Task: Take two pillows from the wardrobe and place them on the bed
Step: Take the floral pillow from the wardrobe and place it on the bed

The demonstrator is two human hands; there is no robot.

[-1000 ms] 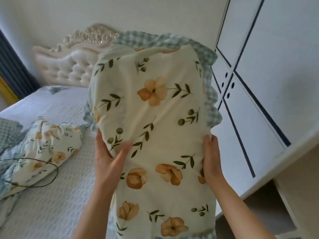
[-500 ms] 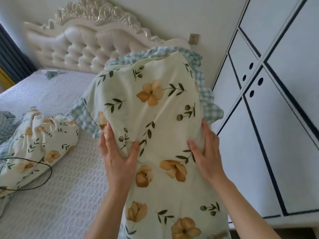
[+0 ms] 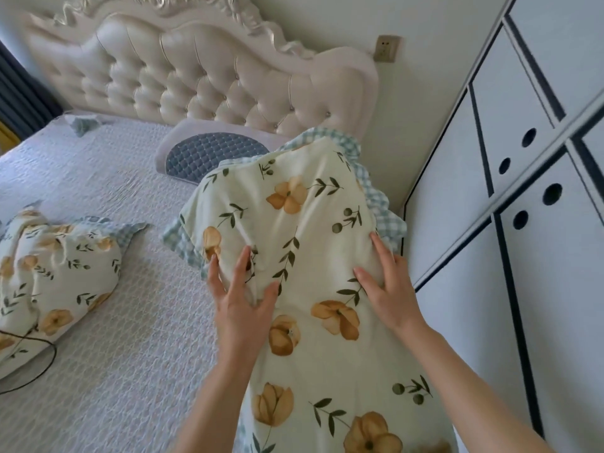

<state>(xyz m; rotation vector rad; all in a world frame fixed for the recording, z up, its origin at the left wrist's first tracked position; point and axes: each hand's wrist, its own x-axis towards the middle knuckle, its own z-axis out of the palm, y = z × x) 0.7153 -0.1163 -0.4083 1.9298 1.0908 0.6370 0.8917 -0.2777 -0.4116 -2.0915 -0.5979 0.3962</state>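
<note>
A cream pillow [image 3: 294,230] with orange flowers, green leaves and a blue check frill lies along the right side of the bed [image 3: 108,322], its far end near the headboard. My left hand [image 3: 242,305] presses on its left part with fingers spread and cloth bunched under them. My right hand [image 3: 389,289] rests flat on its right edge, fingers apart. A second pillow [image 3: 55,276] of the same print lies on the bed at the left. The white wardrobe [image 3: 510,223] with dark trim stands shut at the right.
A tufted cream headboard [image 3: 202,73] spans the back. A pale pillow with a blue quilted patch [image 3: 209,155] lies under it. A black cable [image 3: 39,361] loops over the left pillow. A wall socket [image 3: 386,48] sits above the headboard. A dark curtain [image 3: 19,93] hangs at far left.
The pillow came down from upright in front of me onto the bed near the headboard. Both hands moved from gripping its sides to resting on top of it.
</note>
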